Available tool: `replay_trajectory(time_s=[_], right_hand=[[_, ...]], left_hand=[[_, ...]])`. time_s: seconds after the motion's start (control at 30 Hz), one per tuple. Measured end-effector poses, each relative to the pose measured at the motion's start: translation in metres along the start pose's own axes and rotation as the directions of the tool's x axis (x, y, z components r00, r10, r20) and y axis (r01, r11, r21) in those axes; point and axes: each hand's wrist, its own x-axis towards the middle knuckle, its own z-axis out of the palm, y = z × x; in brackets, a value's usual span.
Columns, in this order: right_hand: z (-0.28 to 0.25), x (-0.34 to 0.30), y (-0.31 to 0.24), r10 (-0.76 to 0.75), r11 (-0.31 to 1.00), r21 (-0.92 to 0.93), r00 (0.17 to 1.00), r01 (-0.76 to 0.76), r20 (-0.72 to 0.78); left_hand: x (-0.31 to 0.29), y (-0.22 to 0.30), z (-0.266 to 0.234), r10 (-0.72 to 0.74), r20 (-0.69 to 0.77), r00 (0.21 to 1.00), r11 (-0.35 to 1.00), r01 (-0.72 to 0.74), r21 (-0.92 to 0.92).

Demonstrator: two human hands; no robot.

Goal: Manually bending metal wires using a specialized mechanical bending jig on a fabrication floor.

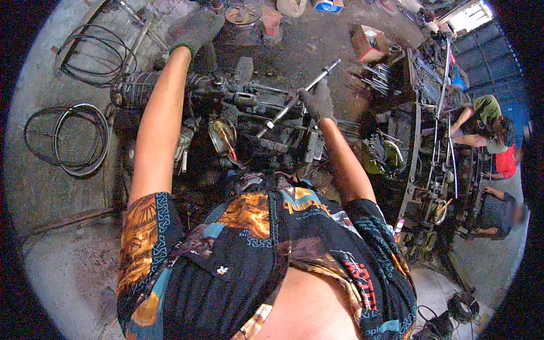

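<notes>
My right hand (pixel 318 102), in a dark work glove, is closed round the middle of a shiny metal rod (pixel 327 69). The rod slants over the right part of a greasy lathe-like machine (pixel 207 88), and a bright collar or nut (pixel 270 124) sits near its lower end. My left hand (pixel 196 28), also gloved, reaches beyond the machine's far side on the left. Its fingers blend into the dark background, so what it touches is unclear. A shallow pan (pixel 222 136) with a red-and-yellow brush-like tool in it stands on the machine's near side.
Coiled black hoses (pixel 68 139) hang or lie at the left. A cardboard box (pixel 371 44) stands at the far right, near bundled metal rods (pixel 378 78). Other people (pixel 492 124) work at a second long machine (pixel 411 187) on the right.
</notes>
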Motion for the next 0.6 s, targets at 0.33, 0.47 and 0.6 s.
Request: replay_trajectory(time_s=[0.33, 0.47, 0.6], right_hand=[[-0.002, -0.001, -0.037, 0.032, 0.961, -0.272, 0.956, 0.051, 0.292], [0.005, 0.008, -0.024, -0.305, 0.91, -0.214, 0.924, 0.354, 0.23], [0.008, 0.012, -0.006, -0.274, 0.862, -0.358, 0.924, 0.359, 0.267]], left_hand=[[0.029, -0.031, -0.001, -0.065, 0.458, 0.887, 0.989, -0.003, 0.146], [0.018, 0.002, -0.025, -0.005, 0.348, 0.937, 0.993, -0.037, 0.115], [0.015, 0.043, -0.048, 0.068, 0.238, 0.969, 0.991, -0.092, 0.093]])
